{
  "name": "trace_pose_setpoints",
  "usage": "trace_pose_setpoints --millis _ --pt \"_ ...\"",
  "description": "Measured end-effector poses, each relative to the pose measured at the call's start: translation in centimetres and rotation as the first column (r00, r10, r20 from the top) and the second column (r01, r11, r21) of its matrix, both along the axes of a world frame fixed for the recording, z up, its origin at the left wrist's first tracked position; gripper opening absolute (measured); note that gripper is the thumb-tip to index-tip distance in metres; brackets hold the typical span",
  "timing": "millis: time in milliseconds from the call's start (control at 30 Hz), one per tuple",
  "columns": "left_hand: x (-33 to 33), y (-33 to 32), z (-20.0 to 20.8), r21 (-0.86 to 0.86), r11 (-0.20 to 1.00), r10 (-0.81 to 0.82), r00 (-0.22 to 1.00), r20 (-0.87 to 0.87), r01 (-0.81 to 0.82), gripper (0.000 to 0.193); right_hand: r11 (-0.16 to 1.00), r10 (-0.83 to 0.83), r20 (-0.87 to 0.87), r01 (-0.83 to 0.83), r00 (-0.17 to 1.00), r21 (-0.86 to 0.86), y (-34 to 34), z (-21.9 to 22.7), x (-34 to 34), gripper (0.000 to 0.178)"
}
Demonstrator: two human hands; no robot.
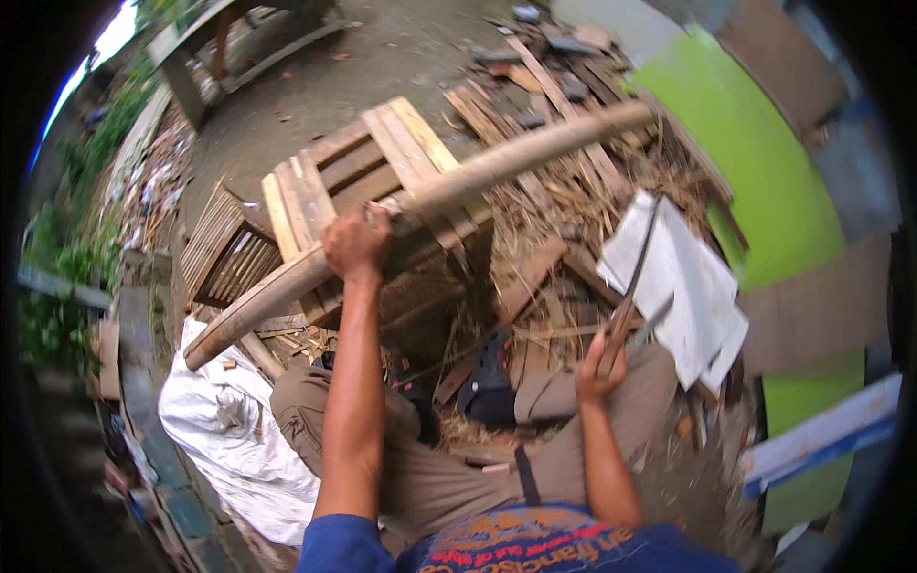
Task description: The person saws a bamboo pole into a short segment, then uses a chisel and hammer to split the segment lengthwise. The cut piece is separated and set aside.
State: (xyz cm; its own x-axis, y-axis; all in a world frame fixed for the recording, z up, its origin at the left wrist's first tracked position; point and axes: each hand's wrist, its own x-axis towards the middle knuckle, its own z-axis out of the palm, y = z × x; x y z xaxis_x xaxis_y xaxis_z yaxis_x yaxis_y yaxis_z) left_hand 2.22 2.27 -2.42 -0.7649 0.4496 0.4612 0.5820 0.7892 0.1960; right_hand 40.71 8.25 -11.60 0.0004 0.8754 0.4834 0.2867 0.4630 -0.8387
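Note:
A long, thick bamboo pole slants across the top of a slatted wooden stand, rising from lower left to upper right. My left hand is closed over the pole near its middle, knuckles up. Over my right thigh, my right hand grips the lower end of a long, narrow, dark machete. Its blade points up and away, clear of the pole. A short greyish piece shows beside that hand; its kind cannot be made out.
Wood scraps and straw litter the ground ahead and right. A white sheet lies beside the machete. A white sack and a slatted bamboo crate are at left. A bench stands far left; green boards line the right.

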Motion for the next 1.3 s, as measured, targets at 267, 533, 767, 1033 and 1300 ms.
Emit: trace_pose_setpoints --millis 267,533,767,1033,1300 --pt "2.3 -1.9 -2.2 0.039 0.997 -0.064 0.983 -0.173 0.072 0.038 0.933 -0.108 0.203 0.170 0.973 -0.319 6.5 -8.5 -0.8 0.038" --pt "2.7 -2.7 -3.5 -0.005 0.998 -0.064 0.964 -0.258 0.064 0.036 0.892 0.346 0.545 -0.087 0.764 -0.443 5.6 -17.2 -0.5 0.042" --pt "3.3 -2.9 -3.4 0.029 0.997 -0.065 0.972 -0.227 0.073 0.035 0.830 0.203 0.429 0.077 0.880 -0.552 6.3 -19.3 2.2 0.034" --pt "3.1 -2.8 -3.5 0.053 0.995 -0.067 0.967 -0.247 0.083 0.035 0.627 0.639 0.328 -0.223 0.696 -0.747 4.1 -18.0 -0.2 0.025" --pt "3.3 -3.0 -3.4 0.078 0.988 -0.108 0.953 -0.283 0.135 0.034 0.752 0.504 0.476 -0.096 0.721 -0.652 2.3 -21.6 -2.9 0.017"
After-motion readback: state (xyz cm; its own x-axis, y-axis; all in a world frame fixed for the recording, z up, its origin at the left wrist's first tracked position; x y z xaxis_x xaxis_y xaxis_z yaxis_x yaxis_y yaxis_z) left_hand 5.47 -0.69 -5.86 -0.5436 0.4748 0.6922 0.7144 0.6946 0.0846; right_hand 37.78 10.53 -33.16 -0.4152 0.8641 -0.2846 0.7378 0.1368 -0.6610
